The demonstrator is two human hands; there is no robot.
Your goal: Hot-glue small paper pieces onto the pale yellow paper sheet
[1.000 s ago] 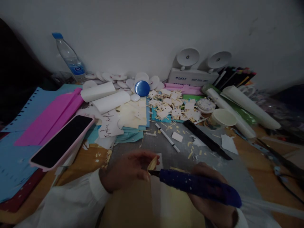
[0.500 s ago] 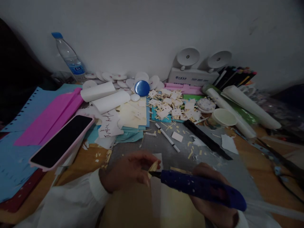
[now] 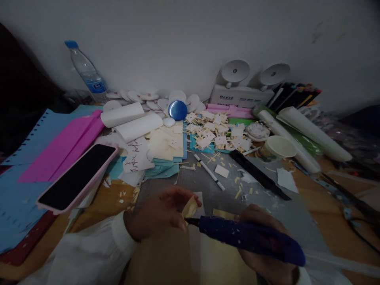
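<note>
My right hand [image 3: 264,233] is wrapped round a dark blue glue gun [image 3: 237,235] flecked with white bits. A pale translucent glue stick [image 3: 341,264] runs out of its back end. The gun's dark nozzle points left and meets the lower part of a small curled piece of yellowish paper [image 3: 190,208]. My left hand [image 3: 166,215] pinches that paper between thumb and fingers. Below both hands lie a large tan sheet [image 3: 166,257], a pale strip [image 3: 196,245] and a yellow sheet [image 3: 228,257].
A grey mat [image 3: 175,190] carries a white pen [image 3: 209,172], a black box cutter [image 3: 258,174], a small white card [image 3: 221,171] and scraps. Behind are piled paper faces [image 3: 210,130], a paper cup [image 3: 276,148] and white rolls [image 3: 139,126]. Left are a phone [image 3: 78,176] and a water bottle [image 3: 86,67].
The glue gun has shifted slightly left and down, its nozzle now lower on the paper piece. More of the yellowish paper shows above the nozzle. My left hand has hardly moved.
</note>
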